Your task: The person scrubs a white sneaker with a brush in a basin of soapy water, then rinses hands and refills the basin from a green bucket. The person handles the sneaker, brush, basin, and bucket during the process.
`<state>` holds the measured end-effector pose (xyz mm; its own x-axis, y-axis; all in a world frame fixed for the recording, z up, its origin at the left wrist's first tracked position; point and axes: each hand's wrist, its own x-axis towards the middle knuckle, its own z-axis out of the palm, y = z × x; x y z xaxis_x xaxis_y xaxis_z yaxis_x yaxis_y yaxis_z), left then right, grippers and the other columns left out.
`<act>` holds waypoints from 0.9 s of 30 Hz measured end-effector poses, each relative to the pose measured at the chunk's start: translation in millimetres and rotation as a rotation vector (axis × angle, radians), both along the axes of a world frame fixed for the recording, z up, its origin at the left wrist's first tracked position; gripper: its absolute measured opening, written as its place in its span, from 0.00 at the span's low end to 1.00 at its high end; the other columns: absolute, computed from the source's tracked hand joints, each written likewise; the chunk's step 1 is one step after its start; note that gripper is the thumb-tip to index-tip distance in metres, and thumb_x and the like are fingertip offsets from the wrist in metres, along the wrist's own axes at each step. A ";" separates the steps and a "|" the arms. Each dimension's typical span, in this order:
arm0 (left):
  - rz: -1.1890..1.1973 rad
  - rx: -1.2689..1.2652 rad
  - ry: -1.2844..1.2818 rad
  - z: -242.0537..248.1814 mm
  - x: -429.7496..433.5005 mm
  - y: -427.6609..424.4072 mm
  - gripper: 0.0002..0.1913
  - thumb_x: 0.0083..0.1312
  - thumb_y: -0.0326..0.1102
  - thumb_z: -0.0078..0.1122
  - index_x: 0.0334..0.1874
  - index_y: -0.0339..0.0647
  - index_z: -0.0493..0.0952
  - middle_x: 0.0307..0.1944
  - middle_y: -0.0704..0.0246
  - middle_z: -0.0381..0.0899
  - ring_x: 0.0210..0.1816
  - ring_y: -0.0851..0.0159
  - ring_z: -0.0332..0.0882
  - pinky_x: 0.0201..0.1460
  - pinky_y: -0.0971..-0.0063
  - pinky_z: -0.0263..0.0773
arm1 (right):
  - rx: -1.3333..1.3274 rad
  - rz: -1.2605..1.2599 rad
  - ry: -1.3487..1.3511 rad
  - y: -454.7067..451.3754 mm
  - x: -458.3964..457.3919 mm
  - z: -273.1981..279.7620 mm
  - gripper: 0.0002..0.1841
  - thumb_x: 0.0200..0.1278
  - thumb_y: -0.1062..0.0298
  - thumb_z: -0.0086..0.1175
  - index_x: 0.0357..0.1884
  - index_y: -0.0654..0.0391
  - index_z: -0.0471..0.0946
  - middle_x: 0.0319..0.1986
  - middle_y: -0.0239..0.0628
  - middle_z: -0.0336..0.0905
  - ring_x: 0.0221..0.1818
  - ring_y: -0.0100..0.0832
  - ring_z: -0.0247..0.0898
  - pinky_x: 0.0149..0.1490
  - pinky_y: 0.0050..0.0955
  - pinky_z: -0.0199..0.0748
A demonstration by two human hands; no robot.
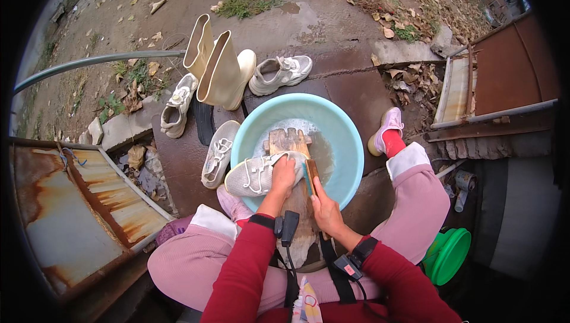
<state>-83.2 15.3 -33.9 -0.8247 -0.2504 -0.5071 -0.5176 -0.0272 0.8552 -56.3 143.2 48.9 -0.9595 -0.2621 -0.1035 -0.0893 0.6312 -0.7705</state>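
With its fingers inside the opening, my left hand (283,175) grips a white mesh lace-up sneaker (251,176) by the heel end. The sneaker lies sideways, toe to the left, across a worn wooden washboard (288,138). That board leans into a round light-blue plastic basin (352,145) holding murky, sudsy water (323,156). My right hand (327,211) holds a wooden scrub brush (312,174), its teal bristles facing left against or very near the sneaker's heel. Just left of the basin, a similar white sneaker (221,151) rests on the wet paving.
Beyond the basin stand cream rubber boots (218,73) and two white sneakers (282,73) (177,107). A grey hose (98,59) runs in from the left. Rusty metal panels (84,198) (512,69) flank both sides. A green bucket (449,256) sits beside my right leg.
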 end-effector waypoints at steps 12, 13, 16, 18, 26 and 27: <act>0.018 0.151 -0.114 16.0 1.6 -3.2 0.13 0.65 0.35 0.44 0.43 0.33 0.72 0.36 0.66 0.74 0.37 0.68 0.68 0.44 0.72 0.64 | 0.113 -0.036 -0.137 -9.9 -21.6 -4.3 0.28 0.65 0.65 0.44 0.67 0.54 0.55 0.47 0.59 0.72 0.50 0.56 0.69 0.52 0.42 0.68; -0.015 0.190 -0.077 15.4 1.5 -4.4 0.13 0.65 0.35 0.44 0.44 0.33 0.72 0.37 0.66 0.74 0.38 0.68 0.68 0.45 0.72 0.64 | 0.191 -0.082 -0.285 -7.6 -33.7 -13.4 0.28 0.65 0.64 0.43 0.67 0.55 0.56 0.49 0.58 0.71 0.51 0.55 0.68 0.53 0.41 0.68; 0.051 0.445 -0.110 9.7 3.9 -7.8 0.14 0.67 0.35 0.44 0.48 0.32 0.71 0.43 0.66 0.75 0.43 0.68 0.71 0.50 0.74 0.64 | 0.345 -0.160 -0.432 13.3 -57.9 -63.8 0.27 0.65 0.63 0.43 0.66 0.57 0.58 0.53 0.56 0.69 0.54 0.53 0.68 0.54 0.39 0.67; 0.129 0.548 -0.064 4.1 4.2 -11.0 0.14 0.68 0.33 0.43 0.50 0.31 0.70 0.45 0.64 0.74 0.46 0.67 0.71 0.53 0.73 0.65 | 0.320 -0.148 -0.484 29.9 -60.2 -98.4 0.26 0.65 0.62 0.43 0.65 0.55 0.60 0.49 0.54 0.72 0.47 0.51 0.71 0.49 0.39 0.69; 0.368 0.989 -0.062 -5.6 0.6 -14.3 0.15 0.70 0.34 0.41 0.51 0.31 0.69 0.50 0.59 0.72 0.51 0.61 0.72 0.58 0.69 0.67 | 0.128 -0.080 -0.296 19.9 7.0 -29.3 0.28 0.64 0.67 0.43 0.67 0.55 0.56 0.44 0.57 0.76 0.47 0.51 0.74 0.53 0.36 0.69; 0.339 0.997 -0.063 -4.0 -0.3 -14.5 0.17 0.70 0.38 0.40 0.53 0.31 0.68 0.51 0.58 0.72 0.51 0.61 0.72 0.58 0.69 0.66 | 0.220 0.106 -0.330 6.7 6.6 -13.5 0.28 0.64 0.65 0.45 0.67 0.51 0.56 0.43 0.62 0.73 0.44 0.56 0.72 0.48 0.45 0.70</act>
